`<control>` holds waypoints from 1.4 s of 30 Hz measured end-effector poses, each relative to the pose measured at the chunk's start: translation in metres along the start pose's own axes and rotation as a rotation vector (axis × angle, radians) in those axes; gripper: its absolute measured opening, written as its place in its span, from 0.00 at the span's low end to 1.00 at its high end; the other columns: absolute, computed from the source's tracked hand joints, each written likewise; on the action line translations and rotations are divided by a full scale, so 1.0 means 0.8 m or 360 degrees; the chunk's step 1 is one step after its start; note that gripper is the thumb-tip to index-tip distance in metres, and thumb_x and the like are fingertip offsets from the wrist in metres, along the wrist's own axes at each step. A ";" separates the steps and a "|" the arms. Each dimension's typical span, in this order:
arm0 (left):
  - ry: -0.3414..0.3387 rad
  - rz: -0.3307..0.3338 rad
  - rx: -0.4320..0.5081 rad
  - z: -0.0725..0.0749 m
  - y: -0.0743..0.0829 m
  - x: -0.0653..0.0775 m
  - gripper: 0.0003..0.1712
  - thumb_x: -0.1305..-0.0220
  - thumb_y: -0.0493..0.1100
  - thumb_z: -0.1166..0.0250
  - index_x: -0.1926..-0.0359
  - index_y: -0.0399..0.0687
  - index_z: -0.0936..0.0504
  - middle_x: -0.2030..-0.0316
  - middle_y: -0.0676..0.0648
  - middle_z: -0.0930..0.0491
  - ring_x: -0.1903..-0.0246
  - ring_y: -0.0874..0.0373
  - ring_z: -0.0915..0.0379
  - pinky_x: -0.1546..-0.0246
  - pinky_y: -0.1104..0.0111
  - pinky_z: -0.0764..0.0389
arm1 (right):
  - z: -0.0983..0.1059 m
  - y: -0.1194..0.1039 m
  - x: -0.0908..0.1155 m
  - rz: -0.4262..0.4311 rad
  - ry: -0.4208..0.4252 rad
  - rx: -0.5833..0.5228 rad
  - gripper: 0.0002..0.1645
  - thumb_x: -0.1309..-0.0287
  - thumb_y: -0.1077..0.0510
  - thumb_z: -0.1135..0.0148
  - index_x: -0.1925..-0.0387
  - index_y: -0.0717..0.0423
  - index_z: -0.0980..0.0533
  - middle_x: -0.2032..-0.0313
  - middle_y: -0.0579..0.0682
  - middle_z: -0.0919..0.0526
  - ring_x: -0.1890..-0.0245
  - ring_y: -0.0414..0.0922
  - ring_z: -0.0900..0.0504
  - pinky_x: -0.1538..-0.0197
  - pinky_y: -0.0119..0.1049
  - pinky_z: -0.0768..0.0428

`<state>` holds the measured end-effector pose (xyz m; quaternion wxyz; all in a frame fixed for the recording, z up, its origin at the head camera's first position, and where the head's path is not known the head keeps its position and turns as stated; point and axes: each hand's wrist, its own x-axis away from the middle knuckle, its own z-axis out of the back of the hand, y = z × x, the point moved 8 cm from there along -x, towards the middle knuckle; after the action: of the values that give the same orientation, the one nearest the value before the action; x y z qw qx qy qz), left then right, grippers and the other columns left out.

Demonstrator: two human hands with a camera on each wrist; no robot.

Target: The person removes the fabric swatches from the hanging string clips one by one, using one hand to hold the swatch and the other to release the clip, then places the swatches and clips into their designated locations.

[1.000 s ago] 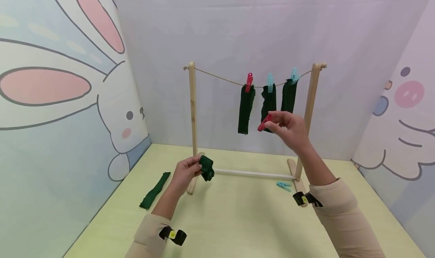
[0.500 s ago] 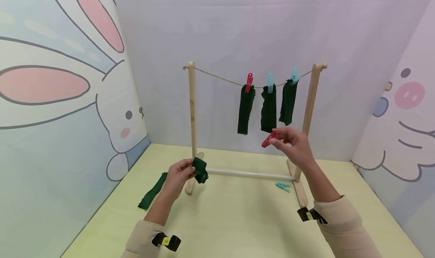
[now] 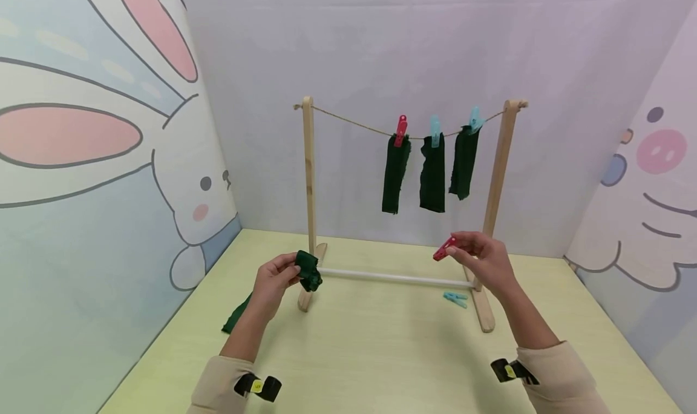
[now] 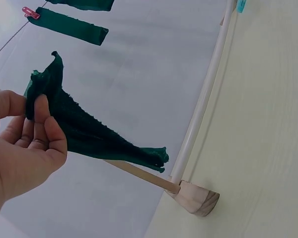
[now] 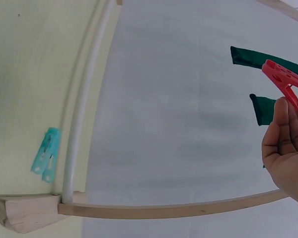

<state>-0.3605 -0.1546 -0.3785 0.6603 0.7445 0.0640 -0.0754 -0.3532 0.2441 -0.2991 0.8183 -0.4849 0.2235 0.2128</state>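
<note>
My left hand (image 3: 274,282) pinches a dark green cloth strip (image 4: 82,121) by one end, in front of the rack's left post; the rest of the strip dangles. My right hand (image 3: 484,261) holds a red clothespin (image 3: 445,249) between thumb and fingers, low in front of the right post. Behind, three green strips hang on the twine line (image 3: 354,122): the left one (image 3: 395,175) under a red clothespin (image 3: 401,131), the middle one (image 3: 432,175) and the right one (image 3: 464,163) under light blue clothespins (image 3: 435,131).
The wooden rack's right post (image 3: 498,169) and left post (image 3: 309,178) are joined low down by a white rod (image 3: 392,276). A light blue clothespin (image 3: 455,299) lies by the right foot. Another green strip (image 3: 236,315) lies on the table at left, partly behind my left forearm.
My right hand has come down and to the right with the red clothespin, uncovering the hanging strips. My left hand has shifted left with its cloth strip.
</note>
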 end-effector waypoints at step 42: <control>0.0094 0.0105 -0.0067 0.063 -0.041 -0.059 0.20 0.34 0.29 0.47 0.41 0.27 0.34 0.62 0.49 0.23 0.68 0.62 0.25 0.62 0.70 0.24 | -0.024 0.089 0.082 -0.0411 -0.0236 -0.0306 0.20 0.48 0.68 0.35 0.55 0.74 0.30 0.63 0.64 0.21 0.69 0.41 0.20 0.66 0.30 0.21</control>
<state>-0.4141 -0.2002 -0.4068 0.6756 0.7341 0.0604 -0.0302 -0.3435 0.2671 -0.3942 0.8029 -0.5686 0.0770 0.1617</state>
